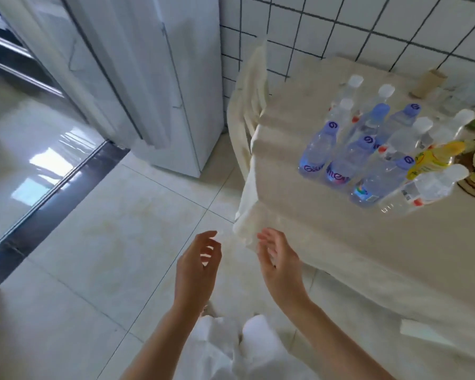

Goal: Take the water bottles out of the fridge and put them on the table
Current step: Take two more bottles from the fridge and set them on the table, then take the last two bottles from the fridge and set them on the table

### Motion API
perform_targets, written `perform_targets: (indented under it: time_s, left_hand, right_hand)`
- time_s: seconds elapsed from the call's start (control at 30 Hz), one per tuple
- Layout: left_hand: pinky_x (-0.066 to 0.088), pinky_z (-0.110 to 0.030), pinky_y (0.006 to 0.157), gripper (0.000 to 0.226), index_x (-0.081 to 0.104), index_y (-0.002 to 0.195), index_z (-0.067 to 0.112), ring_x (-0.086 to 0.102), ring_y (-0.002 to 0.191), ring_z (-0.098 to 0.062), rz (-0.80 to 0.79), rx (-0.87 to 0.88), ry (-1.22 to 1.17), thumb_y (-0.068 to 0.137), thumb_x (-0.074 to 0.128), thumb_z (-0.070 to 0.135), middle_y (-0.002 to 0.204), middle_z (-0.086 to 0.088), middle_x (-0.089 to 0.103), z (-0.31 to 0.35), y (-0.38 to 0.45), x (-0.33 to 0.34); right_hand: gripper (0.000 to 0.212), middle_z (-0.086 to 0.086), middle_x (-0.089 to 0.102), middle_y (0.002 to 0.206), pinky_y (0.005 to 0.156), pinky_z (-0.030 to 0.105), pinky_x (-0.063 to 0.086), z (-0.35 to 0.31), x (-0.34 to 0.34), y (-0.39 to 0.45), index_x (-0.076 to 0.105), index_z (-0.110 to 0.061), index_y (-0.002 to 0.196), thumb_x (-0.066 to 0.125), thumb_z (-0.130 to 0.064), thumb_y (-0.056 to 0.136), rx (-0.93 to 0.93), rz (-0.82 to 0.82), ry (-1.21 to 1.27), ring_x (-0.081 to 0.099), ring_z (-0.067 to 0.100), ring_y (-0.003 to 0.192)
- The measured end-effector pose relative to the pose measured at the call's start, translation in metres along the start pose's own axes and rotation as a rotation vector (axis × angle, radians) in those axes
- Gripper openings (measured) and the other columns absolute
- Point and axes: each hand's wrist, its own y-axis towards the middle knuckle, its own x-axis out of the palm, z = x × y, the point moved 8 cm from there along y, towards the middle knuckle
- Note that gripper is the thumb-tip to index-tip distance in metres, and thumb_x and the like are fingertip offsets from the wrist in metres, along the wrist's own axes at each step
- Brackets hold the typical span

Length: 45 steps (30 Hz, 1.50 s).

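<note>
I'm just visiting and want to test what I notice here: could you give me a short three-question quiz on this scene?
1. True or false: the left hand holds a bottle.
2. Which caps do the clear plastic water bottles on the cream cloth-covered table wear? A) purple and white B) red only C) black only
3. Fill in: the tall white fridge stands beside the white ____ wall.

Key: 1 false, both it and the right hand are empty. 2 A. 3 tiled.

Bottles on table; fridge left of table
</note>
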Motion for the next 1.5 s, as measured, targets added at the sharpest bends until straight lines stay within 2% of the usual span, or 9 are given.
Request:
perform_targets:
  time_s: [0.1, 0.2, 0.4, 0.6, 0.83, 1.13, 1.27, 1.37, 1.5]
  left_hand:
    - [0.044, -0.004, 0.065, 0.037, 0.055, 0.098, 0.044, 0.063, 0.079, 0.001, 0.078, -0.054, 0.001, 0.090, 0.061, 0.009, 0.085, 0.011, 0.070, -0.025, -0.012, -0.047]
    - [0.045, -0.004, 0.065, 0.036, 0.055, 0.098, 0.042, 0.064, 0.079, 0.000, 0.158, -0.092, 0.003, 0.090, 0.062, 0.008, 0.084, 0.011, 0.070, -0.054, -0.024, -0.099]
    - [0.045, -0.006, 0.065, 0.028, 0.058, 0.097, 0.038, 0.064, 0.077, -0.003, 0.287, -0.205, -0.026, 0.090, 0.062, 0.011, 0.081, 0.009, 0.069, -0.122, -0.040, -0.214]
    - [0.052, -0.024, 0.075, 0.016, 0.064, 0.099, 0.027, 0.063, 0.079, 0.000, 0.303, -0.348, -0.007, 0.090, 0.061, 0.014, 0.082, 0.009, 0.070, -0.201, -0.034, -0.315]
    - [0.050, -0.023, 0.075, 0.015, 0.066, 0.100, 0.025, 0.063, 0.078, 0.001, 0.399, -0.414, -0.039, 0.090, 0.060, 0.015, 0.084, 0.009, 0.070, -0.246, 0.000, -0.407]
    - [0.051, -0.019, 0.071, 0.015, 0.065, 0.100, 0.027, 0.066, 0.080, -0.004, 0.419, -0.377, -0.023, 0.091, 0.061, 0.016, 0.083, 0.009, 0.070, -0.257, 0.094, -0.461]
    - [0.046, -0.008, 0.066, 0.015, 0.064, 0.101, 0.027, 0.066, 0.079, -0.004, 0.400, -0.342, 0.001, 0.091, 0.061, 0.016, 0.084, 0.008, 0.070, -0.250, 0.158, -0.481]
    - [0.048, -0.014, 0.068, 0.017, 0.063, 0.099, 0.030, 0.065, 0.079, -0.005, 0.386, -0.317, 0.028, 0.090, 0.061, 0.015, 0.085, 0.008, 0.069, -0.240, 0.219, -0.501]
    - [0.050, -0.014, 0.070, 0.016, 0.063, 0.101, 0.029, 0.065, 0.080, -0.003, 0.380, -0.265, 0.040, 0.091, 0.061, 0.016, 0.086, 0.007, 0.070, -0.221, 0.299, -0.522]
  right_hand:
    - [0.028, -0.007, 0.063, 0.118, 0.100, 0.022, 0.045, -0.022, 0.042, -0.010, 0.053, -0.018, 0.123, 0.052, -0.025, 0.096, -0.027, -0.101, -0.013, 0.058, 0.004, 0.112]
    - [0.027, -0.007, 0.062, 0.118, 0.100, 0.018, 0.044, -0.047, 0.096, -0.021, 0.051, -0.021, 0.123, 0.051, -0.025, 0.096, -0.047, -0.227, -0.021, 0.056, 0.002, 0.113]
    - [0.023, -0.012, 0.061, 0.115, 0.099, 0.027, 0.047, -0.101, 0.215, -0.039, 0.052, -0.026, 0.119, 0.054, -0.022, 0.095, -0.076, -0.386, -0.015, 0.058, 0.003, 0.110]
    - [0.024, -0.009, 0.062, 0.115, 0.095, 0.028, 0.048, -0.151, 0.326, -0.044, 0.052, -0.024, 0.119, 0.053, -0.022, 0.095, -0.077, -0.459, -0.004, 0.058, 0.004, 0.109]
    - [0.023, -0.010, 0.063, 0.112, 0.091, 0.021, 0.046, -0.201, 0.413, -0.035, 0.052, -0.026, 0.118, 0.053, -0.021, 0.095, -0.084, -0.499, 0.029, 0.058, 0.001, 0.107]
    - [0.029, -0.010, 0.060, 0.113, 0.094, 0.029, 0.048, -0.238, 0.478, 0.035, 0.047, -0.025, 0.123, 0.054, -0.023, 0.095, -0.105, -0.513, -0.022, 0.058, 0.005, 0.108]
    - [0.033, -0.008, 0.059, 0.116, 0.097, 0.033, 0.048, -0.258, 0.506, 0.087, 0.046, -0.024, 0.127, 0.054, -0.026, 0.095, -0.106, -0.515, -0.046, 0.057, 0.010, 0.111]
    - [0.035, -0.010, 0.058, 0.116, 0.097, 0.031, 0.047, -0.286, 0.525, 0.136, 0.045, -0.023, 0.128, 0.054, -0.027, 0.095, -0.123, -0.511, -0.041, 0.056, 0.009, 0.112]
    - [0.035, -0.010, 0.059, 0.117, 0.096, 0.026, 0.044, -0.322, 0.544, 0.200, 0.046, -0.023, 0.128, 0.054, -0.028, 0.094, -0.169, -0.486, -0.029, 0.055, 0.007, 0.112]
